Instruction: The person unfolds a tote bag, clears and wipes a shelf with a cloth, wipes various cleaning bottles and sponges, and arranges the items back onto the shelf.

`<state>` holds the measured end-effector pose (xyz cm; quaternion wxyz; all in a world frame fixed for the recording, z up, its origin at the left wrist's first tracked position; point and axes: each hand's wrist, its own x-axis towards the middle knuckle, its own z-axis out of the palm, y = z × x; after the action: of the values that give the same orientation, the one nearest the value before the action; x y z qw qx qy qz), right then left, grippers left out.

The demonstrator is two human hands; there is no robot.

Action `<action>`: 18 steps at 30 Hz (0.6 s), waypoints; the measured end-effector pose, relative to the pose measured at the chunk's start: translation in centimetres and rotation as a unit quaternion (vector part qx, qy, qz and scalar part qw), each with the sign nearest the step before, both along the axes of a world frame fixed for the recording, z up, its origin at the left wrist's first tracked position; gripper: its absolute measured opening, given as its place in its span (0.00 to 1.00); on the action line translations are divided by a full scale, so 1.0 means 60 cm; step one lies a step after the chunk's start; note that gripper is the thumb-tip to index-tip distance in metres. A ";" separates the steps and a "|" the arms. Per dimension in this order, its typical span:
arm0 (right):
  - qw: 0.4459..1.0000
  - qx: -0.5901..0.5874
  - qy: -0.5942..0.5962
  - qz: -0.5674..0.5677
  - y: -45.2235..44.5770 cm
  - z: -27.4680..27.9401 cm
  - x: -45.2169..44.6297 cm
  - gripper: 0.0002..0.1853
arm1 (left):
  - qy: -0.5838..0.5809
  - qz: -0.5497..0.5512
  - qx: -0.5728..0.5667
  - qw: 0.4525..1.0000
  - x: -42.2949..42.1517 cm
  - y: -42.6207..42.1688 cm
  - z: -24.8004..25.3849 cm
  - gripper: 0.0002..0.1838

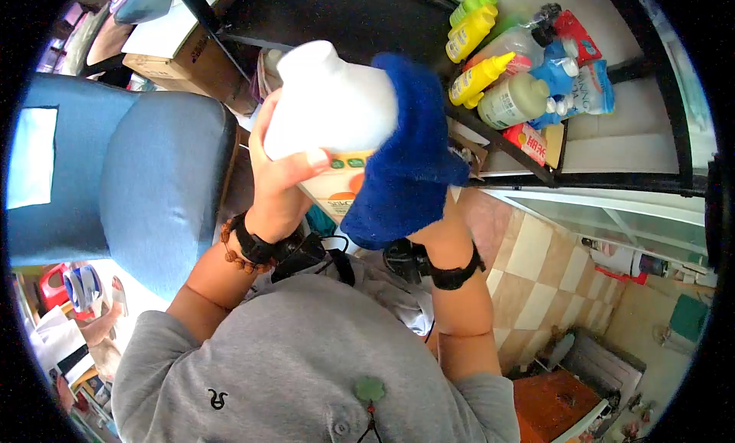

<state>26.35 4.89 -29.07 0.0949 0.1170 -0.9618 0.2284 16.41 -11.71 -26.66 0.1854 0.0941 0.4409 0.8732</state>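
My left hand (pixel 279 171) is closed around a large white plastic bottle (pixel 337 99), its thumb across the front. The bottle is tilted, with its neck toward the upper left and an orange-and-green printed label low on its side. A dark blue cloth (pixel 413 156) lies against the bottle's right side. My right hand is behind and under this cloth, gripping it; its fingers are hidden and only the wrist and forearm show. Black straps circle both wrists, and a beaded bracelet (pixel 230 244) is on the left one.
A black-framed shelf (pixel 505 141) at the upper right carries yellow bottles (pixel 471 34), a pale green bottle (pixel 513 99) and several packets. On the left stands a blue padded chair (pixel 164 175), with a cardboard box (pixel 180 60) behind it. Checkered floor tiles (pixel 536 259) show on the right.
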 end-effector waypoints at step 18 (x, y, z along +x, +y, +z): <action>0.438 -0.895 -0.009 -0.086 -0.006 -0.065 -0.020 0.18 | 0.130 -0.085 0.026 0.988 -0.071 -0.013 0.007 0.55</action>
<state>25.17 4.54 -32.99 0.1571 -0.1186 -0.2278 0.9536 12.14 -12.49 -26.24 0.1974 0.2483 0.4291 0.8457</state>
